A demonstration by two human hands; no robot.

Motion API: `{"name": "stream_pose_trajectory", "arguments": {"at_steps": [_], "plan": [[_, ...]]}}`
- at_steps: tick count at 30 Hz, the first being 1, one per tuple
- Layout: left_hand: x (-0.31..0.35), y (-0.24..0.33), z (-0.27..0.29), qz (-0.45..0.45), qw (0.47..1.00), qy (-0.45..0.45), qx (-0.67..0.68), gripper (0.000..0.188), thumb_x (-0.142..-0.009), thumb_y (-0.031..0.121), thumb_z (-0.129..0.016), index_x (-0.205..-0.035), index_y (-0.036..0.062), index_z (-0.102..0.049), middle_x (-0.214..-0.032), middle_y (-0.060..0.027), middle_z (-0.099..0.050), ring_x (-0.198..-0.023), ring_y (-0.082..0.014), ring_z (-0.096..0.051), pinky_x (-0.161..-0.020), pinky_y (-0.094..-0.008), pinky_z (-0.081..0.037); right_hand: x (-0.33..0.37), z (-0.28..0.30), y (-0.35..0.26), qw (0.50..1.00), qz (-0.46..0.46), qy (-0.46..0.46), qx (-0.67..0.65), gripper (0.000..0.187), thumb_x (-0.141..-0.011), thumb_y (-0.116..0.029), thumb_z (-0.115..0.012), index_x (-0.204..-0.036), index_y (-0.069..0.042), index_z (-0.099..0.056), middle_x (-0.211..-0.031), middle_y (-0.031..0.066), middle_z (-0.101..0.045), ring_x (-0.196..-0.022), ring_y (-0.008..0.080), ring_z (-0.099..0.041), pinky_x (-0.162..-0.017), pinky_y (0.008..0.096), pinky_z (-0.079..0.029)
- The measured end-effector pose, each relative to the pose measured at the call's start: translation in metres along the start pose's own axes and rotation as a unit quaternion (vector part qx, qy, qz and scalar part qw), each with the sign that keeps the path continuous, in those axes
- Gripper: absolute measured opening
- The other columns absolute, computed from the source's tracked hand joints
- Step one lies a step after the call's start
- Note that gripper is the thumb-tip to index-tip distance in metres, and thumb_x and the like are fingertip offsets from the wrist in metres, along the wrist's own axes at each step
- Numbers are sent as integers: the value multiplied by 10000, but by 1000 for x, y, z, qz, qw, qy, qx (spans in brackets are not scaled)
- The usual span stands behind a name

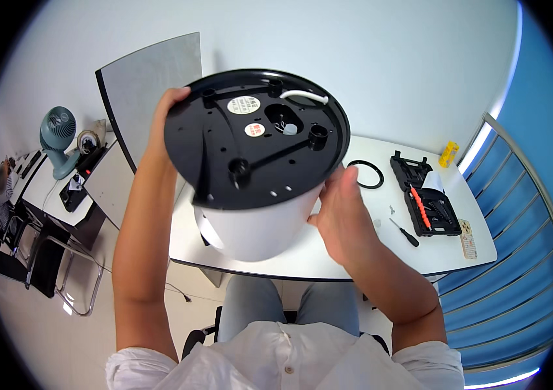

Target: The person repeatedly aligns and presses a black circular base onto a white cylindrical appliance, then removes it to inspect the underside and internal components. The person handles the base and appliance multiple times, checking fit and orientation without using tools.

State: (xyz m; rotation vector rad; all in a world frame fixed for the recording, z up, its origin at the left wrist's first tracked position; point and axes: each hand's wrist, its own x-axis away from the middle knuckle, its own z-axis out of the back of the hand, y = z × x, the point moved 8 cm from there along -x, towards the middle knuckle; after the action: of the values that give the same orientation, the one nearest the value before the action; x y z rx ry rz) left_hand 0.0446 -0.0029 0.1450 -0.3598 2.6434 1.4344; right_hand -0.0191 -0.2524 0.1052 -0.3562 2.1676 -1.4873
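I hold a white cylindrical appliance (258, 227) up in front of me, tipped so its round black base (250, 140) faces the camera. The base carries three short black posts, two round stickers, a central opening and a white cable loop near its far rim. My left hand (166, 123) grips the base's left rim. My right hand (340, 208) presses on the white body's right side, thumb up by the base's edge. The appliance hangs above a white table (380, 257).
On the table to the right lie a black ring (365, 174), an open black tool case (425, 195) with a red-handled tool, a small screwdriver (404, 232) and a yellow item (448, 155). A grey partition (153, 91) stands at left, beyond it another desk with a teal fan (58, 138) and a seated person (0, 188).
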Motion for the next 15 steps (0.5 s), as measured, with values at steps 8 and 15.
{"name": "stream_pose_trajectory", "arguments": {"at_steps": [8,15], "plan": [[75,0,-33,-356,930,-42,-84,624,-795,260,-516,-1343,-8,-383,-1272,-162,-507,-1190,-249,-500,-1012,-345,-382,-62,49,-16,976,123,-177,-24,940,-815,-764,-421,-1422,-53,-329,-1381,87,-456,-1274,211,-435,-1046,378,-370],[90,-68,-6,-354,931,-5,-89,920,-743,454,-662,-1444,21,-253,-1412,-157,-378,-1302,-264,-393,-1088,-378,-305,-78,82,23,981,108,-153,-50,1013,-713,-716,-613,-1404,-23,-349,-1363,135,-459,-1246,225,-458,-1023,365,-402]]}}
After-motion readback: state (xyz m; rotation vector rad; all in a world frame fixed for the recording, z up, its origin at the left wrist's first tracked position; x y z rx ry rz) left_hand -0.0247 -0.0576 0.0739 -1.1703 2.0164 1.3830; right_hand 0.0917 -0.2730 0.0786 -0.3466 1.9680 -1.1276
